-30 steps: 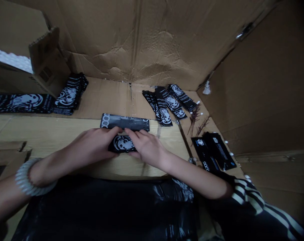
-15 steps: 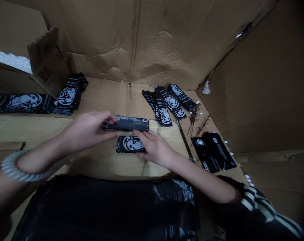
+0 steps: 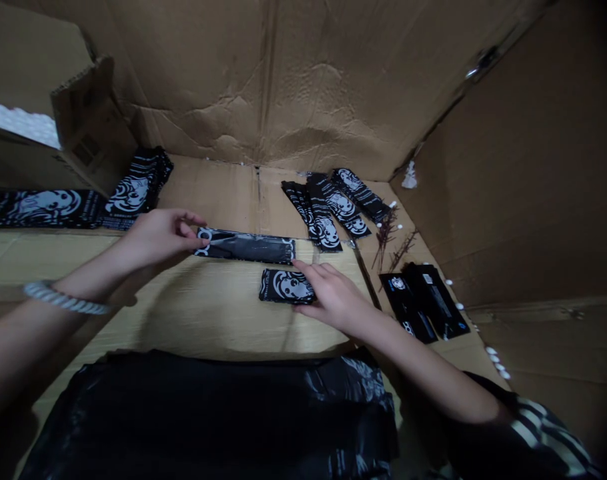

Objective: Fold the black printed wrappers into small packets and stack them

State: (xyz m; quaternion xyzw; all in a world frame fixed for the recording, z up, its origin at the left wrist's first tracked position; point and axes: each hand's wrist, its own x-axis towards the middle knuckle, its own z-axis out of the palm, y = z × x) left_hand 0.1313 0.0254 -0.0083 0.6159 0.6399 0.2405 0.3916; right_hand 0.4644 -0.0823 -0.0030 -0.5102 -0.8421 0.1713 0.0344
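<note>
My left hand (image 3: 158, 237) pinches the left end of a long black printed strip packet (image 3: 246, 247), which lies flat across the board. My right hand (image 3: 333, 297) presses with its fingertips on the right end of a short black packet (image 3: 286, 287) with a white cartoon-head print. That packet lies just below the long strip, apart from it. Part of the short packet is hidden under my right fingers. A white coil band (image 3: 66, 300) circles my left wrist.
Black printed packets lie in piles at the back right (image 3: 323, 210), back left (image 3: 133, 190) and right (image 3: 423, 300). Brown sprigs (image 3: 386, 240) lie near white beads. A black plastic sheet (image 3: 208, 420) lies in front. Cardboard walls (image 3: 308, 80) surround the board.
My left hand has moved left, drawing the long strip's end with it. My right hand has moved right, and the short packet has slid right beneath it.
</note>
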